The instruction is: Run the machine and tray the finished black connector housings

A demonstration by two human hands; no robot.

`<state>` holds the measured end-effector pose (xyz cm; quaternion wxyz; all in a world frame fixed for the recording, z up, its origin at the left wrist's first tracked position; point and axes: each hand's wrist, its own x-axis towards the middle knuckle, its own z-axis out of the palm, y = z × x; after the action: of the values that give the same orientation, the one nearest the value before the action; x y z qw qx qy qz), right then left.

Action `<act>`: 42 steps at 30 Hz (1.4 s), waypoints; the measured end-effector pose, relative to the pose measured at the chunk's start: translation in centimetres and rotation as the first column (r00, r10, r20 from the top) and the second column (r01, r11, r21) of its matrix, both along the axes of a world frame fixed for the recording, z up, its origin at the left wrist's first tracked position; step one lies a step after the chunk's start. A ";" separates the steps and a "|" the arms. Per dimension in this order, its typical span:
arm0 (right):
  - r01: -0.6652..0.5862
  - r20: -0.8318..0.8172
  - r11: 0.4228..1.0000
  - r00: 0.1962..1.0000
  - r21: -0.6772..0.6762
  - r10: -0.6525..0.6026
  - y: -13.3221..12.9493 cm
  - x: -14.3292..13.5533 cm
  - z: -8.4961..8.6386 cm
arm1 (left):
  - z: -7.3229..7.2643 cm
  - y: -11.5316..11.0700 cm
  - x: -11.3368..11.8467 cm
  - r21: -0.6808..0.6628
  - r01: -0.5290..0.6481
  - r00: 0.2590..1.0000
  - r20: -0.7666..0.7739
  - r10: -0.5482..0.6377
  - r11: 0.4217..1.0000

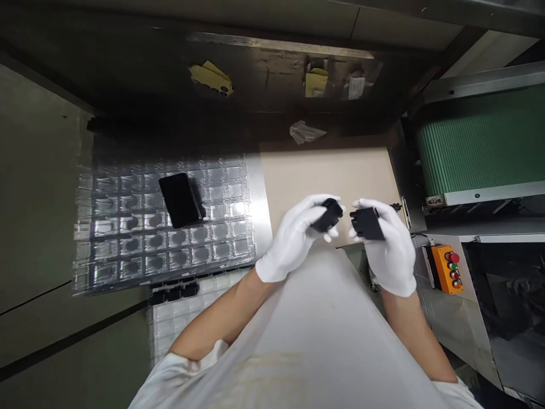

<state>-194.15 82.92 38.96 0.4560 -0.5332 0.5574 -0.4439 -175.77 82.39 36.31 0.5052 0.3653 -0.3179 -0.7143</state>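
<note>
White gloves cover both of my hands. My left hand is closed around a small black plastic part, held over the front edge of the beige board. A second black plastic part, flat-faced with notches on its left side, sits in the grip of my right hand. A narrow gap separates the two parts. What kind of parts they are, I cannot tell. To the left, a clear plastic tray with rows of square pockets carries a black phone-like slab.
At the right stand a green conveyor belt and an orange button box. A crumpled clear bag lies behind the board. Yellow labels are on the metal back panel. Several black pieces sit in a lower white tray.
</note>
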 end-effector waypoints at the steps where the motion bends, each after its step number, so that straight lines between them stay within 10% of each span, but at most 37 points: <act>1: -0.024 0.145 0.992 0.989 0.126 0.005 -0.4 -0.3 -0.3 | -0.2 -0.3 0.3 0.046 0.057 0.996 -0.070 -0.053 0.997; 6: -0.220 0.596 0.898 0.801 0.382 -0.057 -0.6 -1.0 -2.0 | -0.7 -0.3 1.0 0.015 0.191 0.981 0.017 -0.191 0.982; 18: -0.347 0.462 0.894 0.867 0.285 0.189 0.4 -1.7 -0.9 | -0.2 0.4 1.7 -0.363 0.218 0.952 0.282 -0.117 0.906; 27: -0.359 0.574 0.882 0.808 0.304 0.132 0.3 -0.8 0.3 | -0.3 0.0 1.3 -0.549 0.176 0.954 0.299 -0.005 0.817; 33: -0.359 -0.061 0.927 0.928 0.108 0.367 2.7 -0.7 4.9 | -0.7 0.0 1.5 -0.655 0.154 0.917 0.373 0.140 0.740; 37: -0.516 -0.550 0.856 0.725 -0.035 0.415 3.1 0.0 7.0 | -0.7 -0.1 1.8 -0.693 0.205 0.884 0.434 0.173 0.691; 42: -0.664 -0.755 0.748 0.496 -0.011 0.429 2.4 0.4 6.7 | -0.2 -0.3 2.1 -0.700 0.279 0.851 0.498 0.168 0.657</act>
<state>-193.79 85.35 45.65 0.2344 -0.8736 0.4120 -0.1106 -173.63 82.04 36.07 0.4807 0.2924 -0.7197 -0.4066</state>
